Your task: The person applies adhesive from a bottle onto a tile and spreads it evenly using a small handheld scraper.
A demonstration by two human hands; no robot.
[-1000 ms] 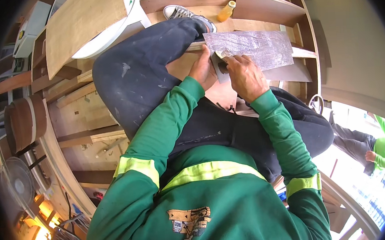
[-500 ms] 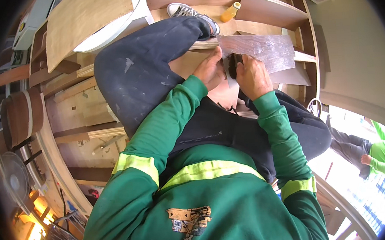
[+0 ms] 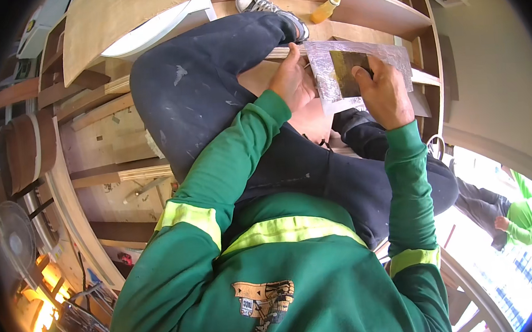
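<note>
A thin rectangular panel (image 3: pixel 323 63) with a wet-looking, streaky silvery face lies tilted above my lap. My left hand (image 3: pixel 293 81) is at its left edge, thumb raised and fingers curled toward the underside; the fingertips are partly hidden. In my right hand (image 3: pixel 387 93) is a flat, squarish spreader (image 3: pixel 345 74), brown with yellowish smears. My thumb lies on top of it and the other fingers are mostly out of sight behind it. The spreader is over the panel's face; whether it touches cannot be told.
Wooden framing with compartments (image 3: pixel 378 7) surrounds me. A yellow bottle (image 3: pixel 325 10) stands beyond my shoe (image 3: pixel 274 11). At the far left a plywood board (image 3: pixel 114 22) lies over a white curved piece. A fan (image 3: pixel 14 230) is at left; another person (image 3: pixel 522 219) is at right.
My right hand has moved right and turned the spreader from edge-on to show its broad face. The panel has shifted slightly and tilted. My left hand stays at the panel's left edge.
</note>
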